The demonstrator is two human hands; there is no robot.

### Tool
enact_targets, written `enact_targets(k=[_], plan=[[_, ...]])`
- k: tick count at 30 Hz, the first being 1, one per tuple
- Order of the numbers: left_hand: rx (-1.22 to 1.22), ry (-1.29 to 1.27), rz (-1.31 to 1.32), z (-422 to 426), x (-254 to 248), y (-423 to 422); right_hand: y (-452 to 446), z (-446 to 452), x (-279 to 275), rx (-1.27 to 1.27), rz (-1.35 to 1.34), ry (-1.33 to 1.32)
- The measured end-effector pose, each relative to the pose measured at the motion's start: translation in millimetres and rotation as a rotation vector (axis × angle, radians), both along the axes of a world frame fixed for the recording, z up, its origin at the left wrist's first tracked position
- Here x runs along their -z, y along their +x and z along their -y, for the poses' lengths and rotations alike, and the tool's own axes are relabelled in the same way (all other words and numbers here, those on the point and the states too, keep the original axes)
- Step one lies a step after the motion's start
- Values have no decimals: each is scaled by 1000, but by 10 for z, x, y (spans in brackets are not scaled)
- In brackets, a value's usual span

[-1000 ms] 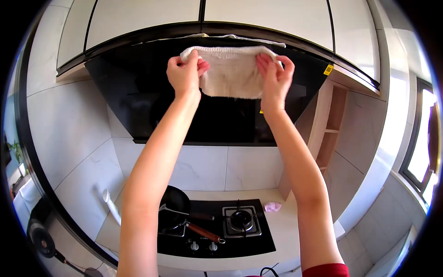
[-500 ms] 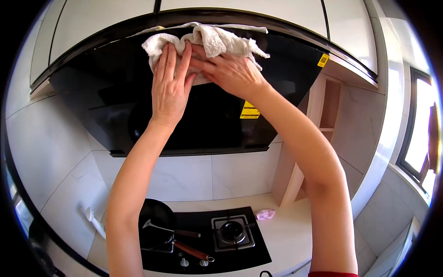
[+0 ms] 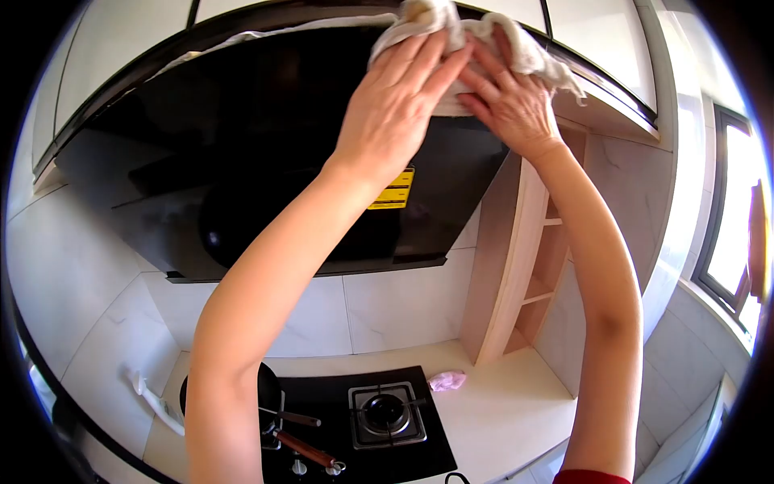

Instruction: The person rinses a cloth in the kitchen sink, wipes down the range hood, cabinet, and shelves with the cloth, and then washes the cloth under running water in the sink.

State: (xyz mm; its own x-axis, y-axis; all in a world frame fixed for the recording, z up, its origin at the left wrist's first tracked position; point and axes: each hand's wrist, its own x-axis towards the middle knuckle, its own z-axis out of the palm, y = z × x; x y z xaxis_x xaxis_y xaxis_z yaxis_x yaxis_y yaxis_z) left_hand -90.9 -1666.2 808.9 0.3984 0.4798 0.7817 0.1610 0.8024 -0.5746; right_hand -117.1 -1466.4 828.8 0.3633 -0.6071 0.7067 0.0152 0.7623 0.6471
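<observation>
A white cloth (image 3: 528,55) lies bunched against the upper right part of the black range hood (image 3: 266,105). My left hand (image 3: 391,109) presses its left portion to the glossy panel, fingers stretched upward and closed against the fabric. Beside it, my right hand (image 3: 520,109) holds the right portion the same way, with some fingertips hidden in the folds. The cloth's top edge is cut off by the frame. Below my left wrist a yellow label (image 3: 393,189) sticks to the hood.
Underneath is a black gas stove (image 3: 363,456) with a burner (image 3: 387,411). A dark pan (image 3: 268,389) and a wooden-handled utensil (image 3: 306,449) are at its left. A pink cloth (image 3: 447,381) lies on the counter (image 3: 500,411). Wooden shelves (image 3: 528,274) stand right; cabinets hang above.
Both hands have slid the white cloth to the right along the hood's upper edge. The view has shifted slightly. The yellow label at the hood's right corner is now covered.
</observation>
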Motion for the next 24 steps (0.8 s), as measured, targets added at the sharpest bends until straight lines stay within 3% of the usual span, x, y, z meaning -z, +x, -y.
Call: enact_targets(k=[9, 22, 24], plan=[[-42, 83, 56, -531, 183, -66, -326, 2, 431, -233, 28, -319], [-295, 96, 548, -791, 1723, -831, -1064, 112, 2172, -239, 488, -478], [-292, 98, 539, -771, 1709, -814, -1024, 102, 2139, -247, 471, -485]])
